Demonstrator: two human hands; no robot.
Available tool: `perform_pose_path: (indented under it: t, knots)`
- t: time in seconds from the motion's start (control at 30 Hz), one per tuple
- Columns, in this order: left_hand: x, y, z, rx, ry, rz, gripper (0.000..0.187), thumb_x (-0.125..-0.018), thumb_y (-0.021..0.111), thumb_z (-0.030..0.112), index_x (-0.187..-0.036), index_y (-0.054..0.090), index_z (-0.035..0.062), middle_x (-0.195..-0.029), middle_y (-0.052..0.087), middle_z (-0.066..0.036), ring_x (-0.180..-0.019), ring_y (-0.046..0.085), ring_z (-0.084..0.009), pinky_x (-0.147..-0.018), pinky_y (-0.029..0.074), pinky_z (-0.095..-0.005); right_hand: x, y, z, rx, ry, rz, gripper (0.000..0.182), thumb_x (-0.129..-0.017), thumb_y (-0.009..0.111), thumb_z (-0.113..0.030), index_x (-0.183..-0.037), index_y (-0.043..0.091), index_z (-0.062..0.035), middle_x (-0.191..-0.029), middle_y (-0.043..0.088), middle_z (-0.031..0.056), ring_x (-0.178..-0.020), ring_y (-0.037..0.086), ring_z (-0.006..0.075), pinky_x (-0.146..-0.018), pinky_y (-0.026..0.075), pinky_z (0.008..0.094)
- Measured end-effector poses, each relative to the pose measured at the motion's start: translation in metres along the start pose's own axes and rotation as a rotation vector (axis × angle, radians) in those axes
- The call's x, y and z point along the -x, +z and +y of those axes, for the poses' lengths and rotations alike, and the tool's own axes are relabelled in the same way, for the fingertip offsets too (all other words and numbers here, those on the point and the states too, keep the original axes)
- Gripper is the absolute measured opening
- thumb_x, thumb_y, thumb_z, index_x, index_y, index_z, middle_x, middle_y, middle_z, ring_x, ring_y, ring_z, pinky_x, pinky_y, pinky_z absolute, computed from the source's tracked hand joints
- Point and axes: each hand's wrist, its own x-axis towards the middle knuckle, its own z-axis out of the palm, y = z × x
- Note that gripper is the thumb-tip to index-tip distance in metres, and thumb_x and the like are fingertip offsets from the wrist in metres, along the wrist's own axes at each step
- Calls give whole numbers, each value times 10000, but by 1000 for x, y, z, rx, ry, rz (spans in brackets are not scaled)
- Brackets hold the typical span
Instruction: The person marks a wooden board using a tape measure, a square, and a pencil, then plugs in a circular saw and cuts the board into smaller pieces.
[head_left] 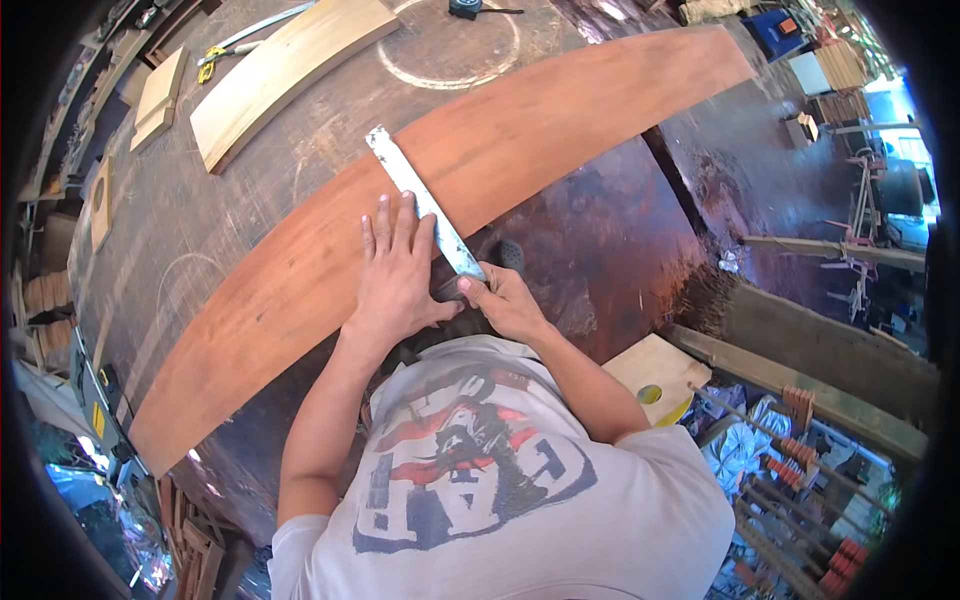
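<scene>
A long reddish-brown wooden board (540,130) lies across the table, tapering at its ends. Across its width rests the pale, worn metal blade of a try square (410,180), whose near end meets the board's front edge. My right hand (508,304) is closed around that near end, thumb on top; the grip itself is partly hidden by the fingers. My left hand (395,270) lies flat with fingers spread on the board, the index finger beside the blade and the thumb pointing toward the near edge.
Beyond the board, a pale plank (290,75) and smaller wood pieces (160,95) lie on the worn table (330,160). A tape measure (466,8) sits at the far edge. At lower right are a light board with a hole (650,370) and several bar clamps (800,500).
</scene>
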Motion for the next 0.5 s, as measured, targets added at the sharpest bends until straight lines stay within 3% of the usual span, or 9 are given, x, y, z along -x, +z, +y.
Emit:
perform_pose_path:
  t: [0.3, 0.33, 0.43, 0.5]
  knots:
    - [-101, 21, 69, -50, -94, -86, 1147, -609, 917, 423, -1533, 380, 7, -1658, 241, -287, -1550, 178, -506, -1252, 181, -641, -44, -126, -11, -23, 59, -118, 369, -1051, 633, -366, -915, 657, -24, -740, 578, -17, -711, 494, 85, -650, 423, 286]
    - [-110, 22, 71, -53, -104, -86, 1147, -610, 918, 422, -1534, 379, 8, -1657, 242, -288, -1548, 183, -506, -1249, 191, -642, -52, -134, -9, -110, 9, -132, 364, -1049, 640, -403, -902, 634, -69, -699, 541, -50, -601, 472, 60, -549, 387, 263]
    - [-125, 21, 84, -70, -179, -124, 1156, -609, 929, 400, -1543, 365, 22, -1667, 239, -262, -1551, 192, -489, -1249, 217, -634, -61, -161, -14, -4, 103, -242, 405, -1060, 612, -413, -922, 679, -38, -719, 598, -4, -605, 509, 90, -570, 425, 276]
    - [-128, 17, 83, -90, -213, -163, 1154, -611, 934, 389, -1544, 360, 27, -1671, 239, -247, -1552, 196, -482, -1251, 224, -628, -54, -179, -16, 218, -102, -96, 425, -1078, 571, -376, -894, 699, -15, -753, 645, 38, -700, 564, 134, -668, 467, 329]
